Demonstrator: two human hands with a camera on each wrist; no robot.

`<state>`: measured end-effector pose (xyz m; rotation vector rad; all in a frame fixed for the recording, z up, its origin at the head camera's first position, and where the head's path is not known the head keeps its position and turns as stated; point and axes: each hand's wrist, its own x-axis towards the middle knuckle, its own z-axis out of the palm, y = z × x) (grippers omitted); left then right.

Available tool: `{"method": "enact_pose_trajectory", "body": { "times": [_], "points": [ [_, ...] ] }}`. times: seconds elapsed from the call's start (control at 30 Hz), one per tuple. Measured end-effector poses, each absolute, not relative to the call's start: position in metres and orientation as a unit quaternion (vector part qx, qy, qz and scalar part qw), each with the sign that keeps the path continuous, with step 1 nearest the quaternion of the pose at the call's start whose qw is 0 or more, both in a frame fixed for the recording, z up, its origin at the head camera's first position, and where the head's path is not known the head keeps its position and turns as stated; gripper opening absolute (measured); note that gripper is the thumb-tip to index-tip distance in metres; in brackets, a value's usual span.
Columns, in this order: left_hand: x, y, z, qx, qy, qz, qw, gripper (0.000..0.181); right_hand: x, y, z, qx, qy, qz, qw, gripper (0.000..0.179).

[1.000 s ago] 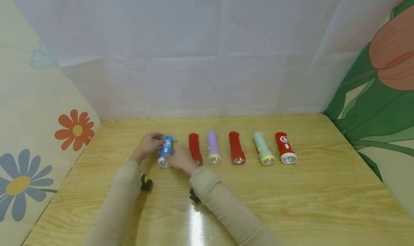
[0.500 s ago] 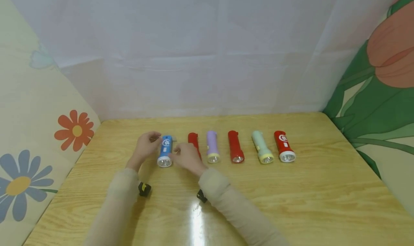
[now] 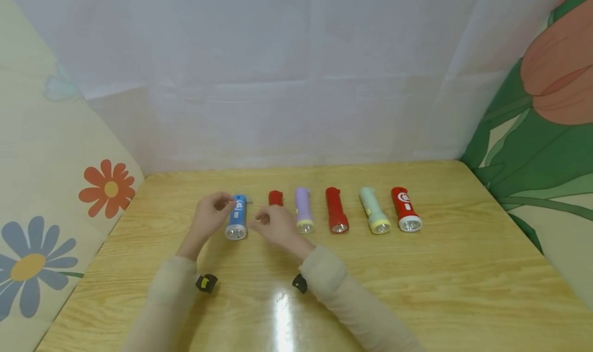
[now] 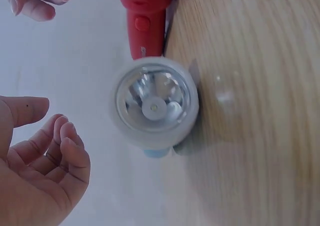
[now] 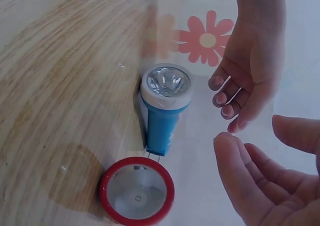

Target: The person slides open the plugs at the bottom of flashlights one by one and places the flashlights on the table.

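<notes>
A blue flashlight [image 3: 237, 218] with a white rim lies at the left end of a row, lens toward me. Two thin metal prongs [image 5: 154, 156] stick out by its body in the right wrist view. My left hand [image 3: 210, 217] hovers on its left with fingers loosely bent, the fingertips overlapping its edge in the head view. On its other side my right hand [image 3: 278, 226] hangs with relaxed fingers, holding nothing, and hides part of a red flashlight [image 3: 275, 197]. The left wrist view shows the blue flashlight's round lens [image 4: 155, 106] apart from the left hand.
Farther right in the row lie a purple flashlight [image 3: 303, 208], a second red one [image 3: 336, 208], a mint-green flashlight [image 3: 374, 208] with yellow rim, and a red flashlight [image 3: 405, 208] with white rim. A white cloth [image 3: 296, 84] hangs behind the wooden table [image 3: 417, 290].
My right hand has let go of the blue flashlight and drawn to the right, now in front of the nearest red one. My left hand has shifted slightly back toward me. The flashlights stay in place.
</notes>
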<state>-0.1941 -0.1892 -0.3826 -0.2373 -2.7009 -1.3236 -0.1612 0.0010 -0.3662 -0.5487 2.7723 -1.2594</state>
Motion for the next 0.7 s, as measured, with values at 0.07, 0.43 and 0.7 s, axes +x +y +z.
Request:
{"method": "enact_pose_trajectory", "body": {
  "times": [0.07, 0.43, 0.7],
  "points": [
    [-0.19, -0.186, -0.381, -0.082, -0.89, -0.444, 0.062, 0.016, -0.16, 0.003, -0.366, -0.18, 0.892, -0.415, 0.023, 0.029],
    [-0.175, -0.176, -0.382, -0.131, -0.881, -0.447, 0.085, 0.012, -0.153, 0.02, -0.362, -0.185, 0.891, -0.413, 0.027, 0.026],
    [-0.168, -0.169, -0.383, -0.165, -0.873, -0.449, 0.099, 0.011, -0.153, 0.032, -0.364, -0.168, 0.893, -0.416, 0.032, 0.022]
  ]
}}
